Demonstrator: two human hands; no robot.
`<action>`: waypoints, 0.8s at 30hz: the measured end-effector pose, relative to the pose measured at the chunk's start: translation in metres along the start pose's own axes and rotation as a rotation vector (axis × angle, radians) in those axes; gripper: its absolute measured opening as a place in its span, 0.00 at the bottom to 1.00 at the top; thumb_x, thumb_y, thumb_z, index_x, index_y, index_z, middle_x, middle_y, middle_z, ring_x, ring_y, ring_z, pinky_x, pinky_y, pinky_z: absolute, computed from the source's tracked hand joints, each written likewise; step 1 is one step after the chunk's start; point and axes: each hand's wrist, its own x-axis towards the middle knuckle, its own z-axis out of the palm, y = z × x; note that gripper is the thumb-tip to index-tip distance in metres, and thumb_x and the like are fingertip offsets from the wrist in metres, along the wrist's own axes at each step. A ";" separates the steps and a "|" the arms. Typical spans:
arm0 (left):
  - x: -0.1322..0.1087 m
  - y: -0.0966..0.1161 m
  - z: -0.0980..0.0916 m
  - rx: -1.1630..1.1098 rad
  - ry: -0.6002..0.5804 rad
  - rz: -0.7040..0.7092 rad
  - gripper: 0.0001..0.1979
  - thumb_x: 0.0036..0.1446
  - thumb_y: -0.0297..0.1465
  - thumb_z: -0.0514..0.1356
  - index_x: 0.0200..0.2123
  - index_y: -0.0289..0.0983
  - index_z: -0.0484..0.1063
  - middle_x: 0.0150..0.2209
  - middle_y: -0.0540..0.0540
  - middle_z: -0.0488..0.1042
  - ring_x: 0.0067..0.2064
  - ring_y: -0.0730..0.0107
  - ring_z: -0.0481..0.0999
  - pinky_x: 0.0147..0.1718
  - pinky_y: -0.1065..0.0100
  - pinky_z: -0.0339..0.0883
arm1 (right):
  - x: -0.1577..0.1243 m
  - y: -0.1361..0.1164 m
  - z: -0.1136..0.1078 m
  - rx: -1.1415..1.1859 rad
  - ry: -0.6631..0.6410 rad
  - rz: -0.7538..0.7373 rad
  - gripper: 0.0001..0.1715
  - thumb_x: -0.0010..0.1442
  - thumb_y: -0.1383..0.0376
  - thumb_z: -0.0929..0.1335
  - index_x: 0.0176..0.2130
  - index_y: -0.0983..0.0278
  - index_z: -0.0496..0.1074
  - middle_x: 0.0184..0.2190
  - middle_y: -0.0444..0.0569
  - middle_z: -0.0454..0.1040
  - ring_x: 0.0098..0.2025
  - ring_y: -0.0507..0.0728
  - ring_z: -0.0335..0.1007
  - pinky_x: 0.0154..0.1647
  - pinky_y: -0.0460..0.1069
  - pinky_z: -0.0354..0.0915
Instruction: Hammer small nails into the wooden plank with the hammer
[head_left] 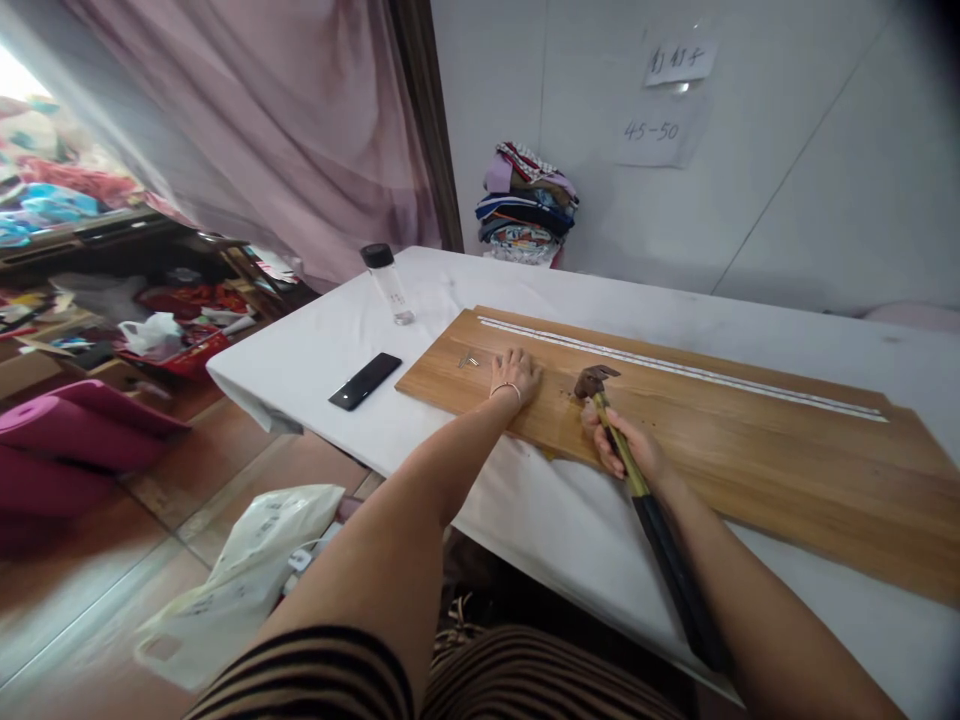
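A long wooden board (735,440) lies on a white-covered table (315,340). My left hand (514,372) rests on the board's left part, fingers curled down toward a few small nails (470,360) just left of it. My right hand (622,445) grips a claw hammer (637,480) high on its handle, near the head. The hammer head (595,381) sits on the board right of my left hand. A pale strip (675,368) runs along the board's far edge.
A clear bottle with a black cap (388,285) and a black phone (365,380) lie on the table left of the board. Folded fabrics (525,205) are stacked at the wall. A white plastic bag (247,570) lies on the floor. Cluttered shelves stand at left.
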 end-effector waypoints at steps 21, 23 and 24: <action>0.002 -0.001 0.001 -0.013 0.008 0.008 0.20 0.73 0.39 0.47 0.54 0.40 0.76 0.63 0.37 0.74 0.67 0.50 0.67 0.66 0.47 0.57 | -0.001 -0.004 0.003 -0.017 -0.003 -0.013 0.23 0.63 0.44 0.69 0.38 0.61 0.69 0.17 0.36 0.66 0.10 0.47 0.52 0.08 0.43 0.51; 0.002 -0.001 0.001 -0.007 0.004 0.009 0.20 0.73 0.39 0.47 0.54 0.40 0.76 0.63 0.37 0.74 0.67 0.50 0.67 0.66 0.48 0.57 | -0.002 -0.004 0.003 -0.014 -0.002 -0.019 0.23 0.62 0.44 0.70 0.39 0.61 0.70 0.17 0.36 0.67 0.10 0.47 0.53 0.08 0.43 0.51; 0.002 -0.001 0.001 -0.003 0.003 0.008 0.20 0.73 0.39 0.47 0.54 0.41 0.76 0.63 0.37 0.75 0.67 0.51 0.67 0.66 0.48 0.57 | -0.002 -0.004 0.003 -0.014 -0.003 -0.020 0.23 0.62 0.44 0.70 0.39 0.61 0.70 0.17 0.36 0.67 0.10 0.47 0.53 0.08 0.43 0.51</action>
